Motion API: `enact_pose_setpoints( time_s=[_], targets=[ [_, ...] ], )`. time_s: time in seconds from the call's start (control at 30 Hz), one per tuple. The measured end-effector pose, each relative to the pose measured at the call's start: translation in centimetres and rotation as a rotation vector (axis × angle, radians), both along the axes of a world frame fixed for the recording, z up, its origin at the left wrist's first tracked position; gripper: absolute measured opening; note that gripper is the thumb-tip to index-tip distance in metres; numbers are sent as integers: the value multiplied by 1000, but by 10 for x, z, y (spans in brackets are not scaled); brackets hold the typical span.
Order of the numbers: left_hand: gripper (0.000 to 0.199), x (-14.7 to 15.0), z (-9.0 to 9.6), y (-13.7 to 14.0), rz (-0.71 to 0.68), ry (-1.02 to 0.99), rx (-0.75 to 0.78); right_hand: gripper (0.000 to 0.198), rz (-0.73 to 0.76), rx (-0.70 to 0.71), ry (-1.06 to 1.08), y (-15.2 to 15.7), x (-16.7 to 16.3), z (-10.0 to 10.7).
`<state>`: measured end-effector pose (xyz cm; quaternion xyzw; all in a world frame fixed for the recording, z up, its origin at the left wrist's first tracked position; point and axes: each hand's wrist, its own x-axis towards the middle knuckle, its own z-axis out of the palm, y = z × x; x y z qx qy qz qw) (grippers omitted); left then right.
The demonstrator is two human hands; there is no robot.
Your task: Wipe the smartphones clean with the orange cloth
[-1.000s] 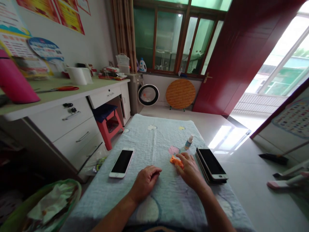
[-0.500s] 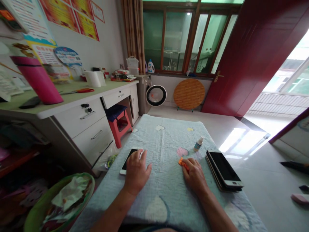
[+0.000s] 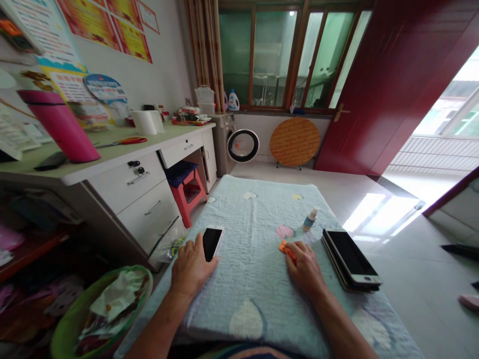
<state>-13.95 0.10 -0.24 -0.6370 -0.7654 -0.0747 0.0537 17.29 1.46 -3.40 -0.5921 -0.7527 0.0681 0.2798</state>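
Note:
A white smartphone (image 3: 213, 243) with a dark screen lies on the cloth-covered table, left of the middle. My left hand (image 3: 190, 267) grips its lower left part, with the fingers along the left edge and the thumb at the near right corner. An orange cloth (image 3: 287, 249) is bunched under the fingers of my right hand (image 3: 305, 264), which rests on the table. Beyond that hand stands a small spray bottle (image 3: 310, 220) with a white cap. To its right lies a stack of phones (image 3: 354, 257), the top one screen up.
A pale blue patterned cover (image 3: 250, 279) drapes the table. On the left are a desk (image 3: 142, 194) with drawers, a red stool (image 3: 187, 197) and a green basket (image 3: 62, 324) of waste. A front-loading washing machine (image 3: 224, 142) has its round door swung out.
My left hand has shifted from over the phone's screen to its left edge and near end. The phone has moved slightly right and away from me. My right hand stays on the cloth.

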Motion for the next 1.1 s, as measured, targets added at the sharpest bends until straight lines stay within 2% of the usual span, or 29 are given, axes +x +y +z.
enact_pose_setpoints(
  time_s=[0.17, 0.47, 0.67, 0.83, 0.9, 1.03, 1.1],
  targets=[
    [68, -1, -7, 4, 24, 21, 54, 22, 7, -16, 15, 0, 0, 0],
    [69, -8, -10, 13, -35, 55, 199, 20, 1, 10, 17, -2, -2, 4],
    [48, -3, -5, 18, -150, -104, 322, 20, 9, 23, 42, -1, -4, 3],
    [29, 10, -2, 18, -235, -97, 205, 20, 11, 35, 51, 0, -3, 0],
    [34, 19, -3, 13, -255, -109, 194, 21, 19, 40, 48, 0, -3, -1],
    [72, 39, -7, 2, -211, -55, 104, 19, 22, 43, 44, 1, -2, -3],
    [74, 49, -7, -3, -179, -26, 69, 19, 22, 43, 44, 1, -1, -3]
  ],
)
